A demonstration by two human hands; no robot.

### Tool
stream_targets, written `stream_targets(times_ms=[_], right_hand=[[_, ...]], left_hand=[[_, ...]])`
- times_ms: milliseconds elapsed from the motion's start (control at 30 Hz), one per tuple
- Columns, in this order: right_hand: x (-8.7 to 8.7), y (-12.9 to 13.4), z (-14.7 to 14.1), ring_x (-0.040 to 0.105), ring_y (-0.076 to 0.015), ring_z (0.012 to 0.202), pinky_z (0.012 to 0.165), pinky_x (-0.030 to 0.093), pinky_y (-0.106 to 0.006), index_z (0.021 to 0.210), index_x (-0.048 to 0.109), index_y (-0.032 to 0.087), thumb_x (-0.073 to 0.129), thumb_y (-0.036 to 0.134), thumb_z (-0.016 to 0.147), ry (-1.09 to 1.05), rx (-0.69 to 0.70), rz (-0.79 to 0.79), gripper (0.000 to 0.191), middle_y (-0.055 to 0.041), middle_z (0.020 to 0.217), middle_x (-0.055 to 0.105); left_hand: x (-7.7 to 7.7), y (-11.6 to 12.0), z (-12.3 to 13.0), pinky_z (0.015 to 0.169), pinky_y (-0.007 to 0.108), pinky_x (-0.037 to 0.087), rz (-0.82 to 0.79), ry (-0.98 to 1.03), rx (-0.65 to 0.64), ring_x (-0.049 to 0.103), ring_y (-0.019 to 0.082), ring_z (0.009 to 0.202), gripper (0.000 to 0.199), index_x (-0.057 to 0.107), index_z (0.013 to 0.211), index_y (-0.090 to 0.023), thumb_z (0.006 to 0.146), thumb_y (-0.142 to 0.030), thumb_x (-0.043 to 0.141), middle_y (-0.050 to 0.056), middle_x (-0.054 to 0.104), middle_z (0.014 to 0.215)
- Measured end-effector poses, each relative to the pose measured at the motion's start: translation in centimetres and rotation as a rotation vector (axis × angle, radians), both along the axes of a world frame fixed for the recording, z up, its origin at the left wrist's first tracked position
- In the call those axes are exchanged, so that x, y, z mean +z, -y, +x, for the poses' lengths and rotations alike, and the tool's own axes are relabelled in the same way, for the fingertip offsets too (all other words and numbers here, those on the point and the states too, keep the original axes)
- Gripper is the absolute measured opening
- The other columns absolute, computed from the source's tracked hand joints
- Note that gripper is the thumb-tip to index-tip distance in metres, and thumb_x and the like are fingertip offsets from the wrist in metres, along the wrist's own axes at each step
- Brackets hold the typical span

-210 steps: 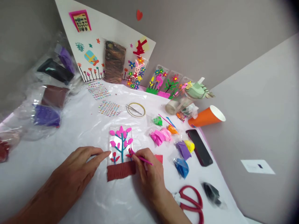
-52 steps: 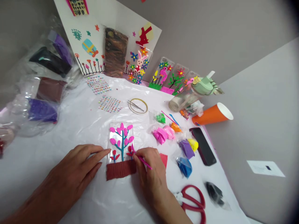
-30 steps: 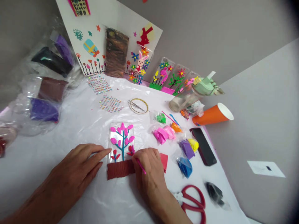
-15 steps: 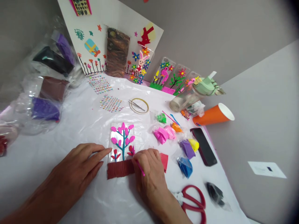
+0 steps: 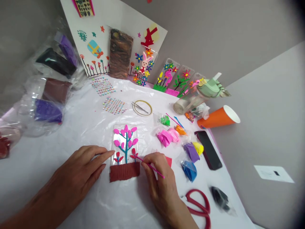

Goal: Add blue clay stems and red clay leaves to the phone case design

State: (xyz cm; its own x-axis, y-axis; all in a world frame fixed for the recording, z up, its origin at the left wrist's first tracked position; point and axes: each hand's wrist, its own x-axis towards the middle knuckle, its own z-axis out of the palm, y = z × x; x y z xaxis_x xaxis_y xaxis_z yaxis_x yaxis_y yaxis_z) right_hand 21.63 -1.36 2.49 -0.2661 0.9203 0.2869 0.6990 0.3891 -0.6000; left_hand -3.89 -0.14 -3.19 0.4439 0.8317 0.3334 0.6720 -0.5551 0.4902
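Note:
A clear phone case (image 5: 113, 135) lies flat in front of me. On it are a teal clay tree (image 5: 126, 149) with pink leaves, two small red clay flowers and a ridged brown clay strip (image 5: 124, 172) across the lower end. My left hand (image 5: 82, 171) rests palm down with fingers stretched, its index fingertip at the case's left edge. Between thumb and fingers, my right hand (image 5: 162, 181) pinches a thin pink modelling tool (image 5: 154, 169). The tool's tip touches or hovers just over the right red flower (image 5: 134, 155); I cannot tell which.
Bagged clay lumps, among them a pink one (image 5: 164, 138) and a blue one (image 5: 189, 170), lie to the right. Beyond them are a phone (image 5: 208, 150), an orange cup (image 5: 218, 118) and a bottle (image 5: 190, 100). Red-handled scissors (image 5: 197, 203) sit near my right wrist; tweezers (image 5: 140, 108) lie behind the case.
My right hand has shifted to the right and uncovered the brown strip's right end. The pink tool now slants with its tip at the right red flower. My left hand stays put.

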Motion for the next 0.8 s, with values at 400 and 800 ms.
stream_targets(times_ms=[400,800], right_hand=[[-1.0,-0.4,0.1,0.054,-0.0165,0.076,0.074,0.041,-0.028,0.099,0.053,0.020,0.045,0.007,0.102,0.079,0.067,0.064,0.015,-0.0020,0.087,0.062],[-0.7,-0.4,0.2,0.054,-0.0179,0.078,0.078,0.043,-0.031,0.099,0.053,0.020,0.037,0.007,0.104,0.105,0.111,-0.012,0.022,-0.0031,0.088,0.064]], left_hand=[[-0.2,0.0,0.0,0.103,0.028,0.036,0.003,-0.004,0.000,0.053,0.017,0.113,0.032,0.055,0.135,-0.026,0.107,-0.029,0.039,0.001,0.058,0.122],[0.0,-0.1,0.1,0.101,0.027,0.037,0.035,-0.005,-0.004,0.054,0.017,0.111,0.032,0.057,0.133,-0.025,0.107,-0.029,0.037,0.002,0.058,0.120]])
